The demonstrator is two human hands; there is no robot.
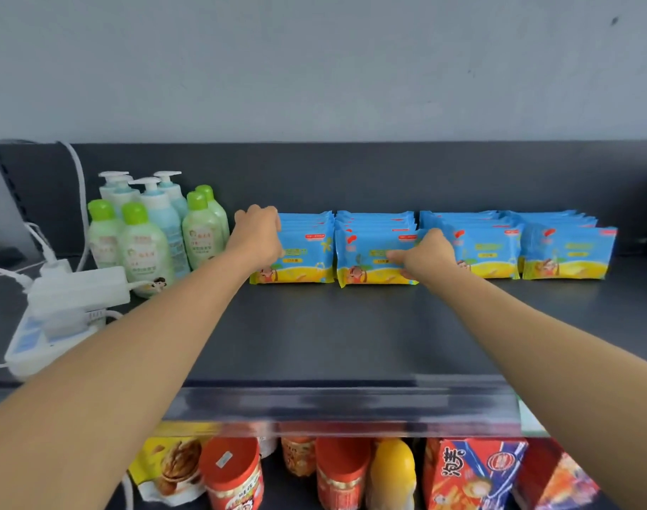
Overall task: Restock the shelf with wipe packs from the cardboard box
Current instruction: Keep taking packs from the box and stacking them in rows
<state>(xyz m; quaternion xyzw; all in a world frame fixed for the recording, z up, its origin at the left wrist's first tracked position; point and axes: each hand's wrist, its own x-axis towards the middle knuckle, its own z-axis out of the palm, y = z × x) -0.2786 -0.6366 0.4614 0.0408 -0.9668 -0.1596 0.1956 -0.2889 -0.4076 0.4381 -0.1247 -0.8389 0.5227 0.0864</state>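
Left hand (257, 230) curls over the top corner of the leftmost wipe packs (303, 252); right hand (430, 257) pinches the next row (370, 259) beside, on the shelf (314, 333). Pack lettering is blurred; a red box (472, 469) below reads "泡芙".

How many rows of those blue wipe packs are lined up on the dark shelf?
4, side by side: leftmost row held by the left hand, second row held by the right hand, third row, rightmost row. Packs behind the fronts are partly hidden.
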